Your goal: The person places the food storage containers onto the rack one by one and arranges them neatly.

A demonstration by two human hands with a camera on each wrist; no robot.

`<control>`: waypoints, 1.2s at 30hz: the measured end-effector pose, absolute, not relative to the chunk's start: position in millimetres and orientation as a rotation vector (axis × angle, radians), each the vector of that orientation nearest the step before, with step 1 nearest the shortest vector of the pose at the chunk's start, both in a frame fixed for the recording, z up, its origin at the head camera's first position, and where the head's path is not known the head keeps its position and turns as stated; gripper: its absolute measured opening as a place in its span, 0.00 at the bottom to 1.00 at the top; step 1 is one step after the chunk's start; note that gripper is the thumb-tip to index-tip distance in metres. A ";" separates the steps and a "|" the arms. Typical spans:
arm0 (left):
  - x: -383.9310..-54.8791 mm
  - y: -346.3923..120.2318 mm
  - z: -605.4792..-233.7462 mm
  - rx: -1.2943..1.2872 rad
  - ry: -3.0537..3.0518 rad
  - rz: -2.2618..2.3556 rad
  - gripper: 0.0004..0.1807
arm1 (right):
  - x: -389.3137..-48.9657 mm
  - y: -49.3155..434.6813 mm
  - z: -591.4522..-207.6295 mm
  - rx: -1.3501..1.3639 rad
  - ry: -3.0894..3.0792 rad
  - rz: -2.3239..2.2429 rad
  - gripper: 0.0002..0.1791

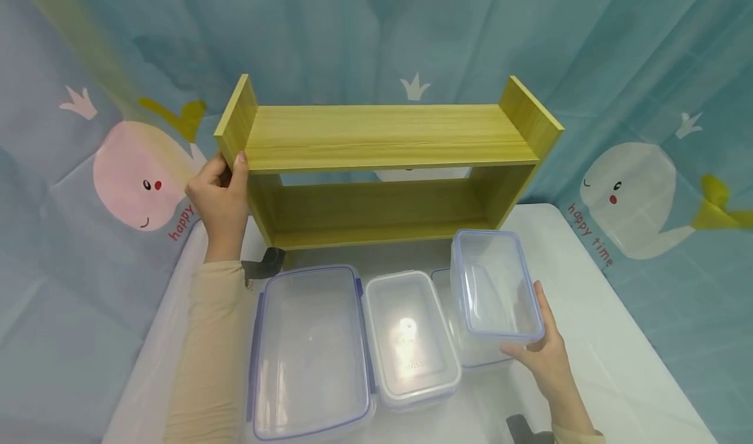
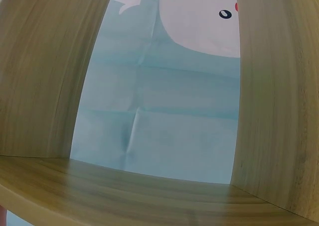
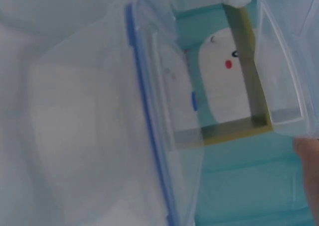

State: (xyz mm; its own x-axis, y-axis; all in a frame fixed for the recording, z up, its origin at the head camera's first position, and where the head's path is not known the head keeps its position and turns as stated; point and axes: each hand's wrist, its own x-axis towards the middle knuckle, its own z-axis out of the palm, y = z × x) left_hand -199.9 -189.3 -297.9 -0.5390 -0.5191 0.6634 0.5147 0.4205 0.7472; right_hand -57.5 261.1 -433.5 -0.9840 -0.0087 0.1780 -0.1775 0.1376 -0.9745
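Note:
In the head view my left hand (image 1: 220, 192) grips the left side panel of a two-tier wooden shelf (image 1: 382, 136), thumb in front and fingers behind. The left wrist view looks into the shelf's lower compartment (image 2: 149, 198), with the hand mostly out of sight. At the right, my right hand (image 1: 547, 352) holds a deep clear plastic food container (image 1: 500, 287) by its near right corner. This container is tilted, its blue-edged top facing me, and overlaps another blue-rimmed container (image 1: 482, 359) below it. Beside it lies a white-rimmed food container (image 1: 412, 333).
A large, flat, blue-rimmed food container (image 1: 314, 352) with side clips lies at the left on the white table (image 1: 565, 241). The shelf stands along the table's back, in front of a blue curtain (image 1: 329, 38) printed with whales.

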 end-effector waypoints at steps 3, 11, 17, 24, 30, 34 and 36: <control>-199.5 -189.2 -297.8 0.015 -1.695 -1.318 0.15 | -59.0 257.6 -427.4 0.258 -2.172 2.034 0.60; -198.7 -189.6 -294.6 0.063 -1.702 -1.359 0.14 | -68.4 246.7 -412.7 0.442 -1.958 2.076 0.61; -199.7 -189.8 -295.3 0.023 -1.688 -1.349 0.13 | -73.3 238.3 -398.8 0.600 -1.865 2.044 0.62; -199.4 -189.1 -296.3 0.049 -1.701 -1.344 0.14 | -73.5 229.6 -385.3 0.615 -1.815 2.015 0.64; -200.5 -189.6 -297.1 0.000 -1.695 -1.307 0.15 | -79.5 224.8 -375.6 0.773 -1.680 2.003 0.61; -200.0 -188.9 -297.2 0.025 -1.682 -1.335 0.14 | -81.9 219.8 -366.8 0.846 -1.562 2.050 0.59; -199.5 -189.3 -297.7 0.025 -1.687 -1.330 0.14 | -82.6 216.8 -360.9 0.859 -1.496 2.085 0.59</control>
